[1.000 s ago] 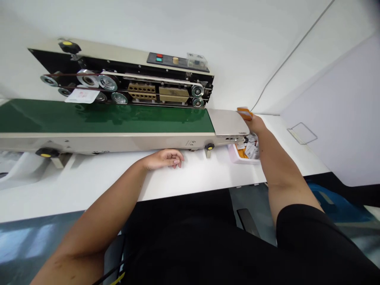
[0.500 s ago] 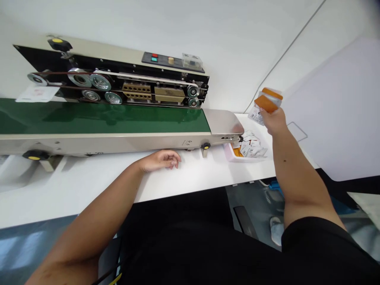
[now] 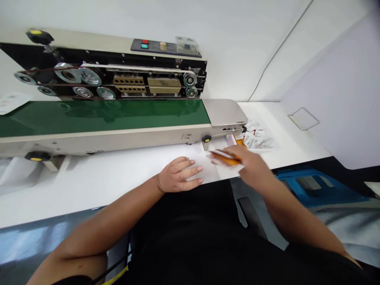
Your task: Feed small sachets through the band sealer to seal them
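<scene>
My right hand (image 3: pixel 251 164) is closed around a few orange-and-white packets (image 3: pixel 226 157), smeared by motion, above the front part of the white table (image 3: pixel 118 174). To their left, my left hand (image 3: pixel 181 175) hovers with its fingers apart and pointing at the packets, holding nothing. A small gap lies between its fingertips and the packets. Behind both hands stands a band sealing machine with a green conveyor belt (image 3: pixel 133 116). A white box (image 3: pixel 264 147) of similar white and orange packets sits beyond my right hand, partly hidden by the conveyor's end.
A white packet (image 3: pixel 13 103) lies at the belt's left end. The machine's rollers (image 3: pixel 90 75) and black knobs (image 3: pixel 206 138) are exposed. A wire handle (image 3: pixel 303 118) juts from the panel at right. Something blue (image 3: pixel 320 186) is below the table's right side.
My right hand has come down and left from beside the wall with the packets. My left hand has moved right and spread its fingers. The packet on the belt has shifted left in view.
</scene>
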